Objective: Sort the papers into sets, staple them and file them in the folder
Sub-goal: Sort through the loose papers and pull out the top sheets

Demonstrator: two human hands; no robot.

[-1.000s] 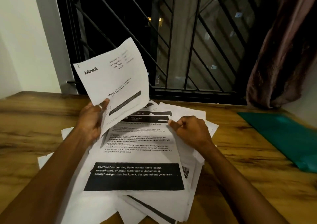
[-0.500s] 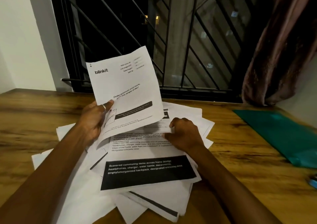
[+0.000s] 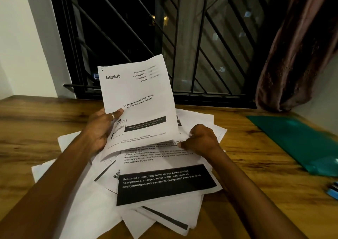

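Your left hand [image 3: 99,130] holds the white printed "blinkit" sheet [image 3: 139,96] upright, its grip closed: thumb on the face, fingers behind. Your right hand [image 3: 201,140] curls tight, pinching the top page's edge on the loose pile of white printed papers [image 3: 164,184] spread over the wooden tabletop [image 3: 27,125].

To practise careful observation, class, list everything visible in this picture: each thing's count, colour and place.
white printed blinkit paper sheet: one, white with black print, upright above the pile
loose printed paper sheets: many, white with black bands, piled mid-table
brown wooden table: one, brown, under the pile
flat green plastic folder: one, green, table's right side
small blue object: one, blue, right edge
black metal window grille: one, black, behind the table
brownish fabric curtain: one, brownish, upper right
left hand: one, fingers grip the blinkit sheet's left edge
right hand: one, fingers pinch the pile's top sheet
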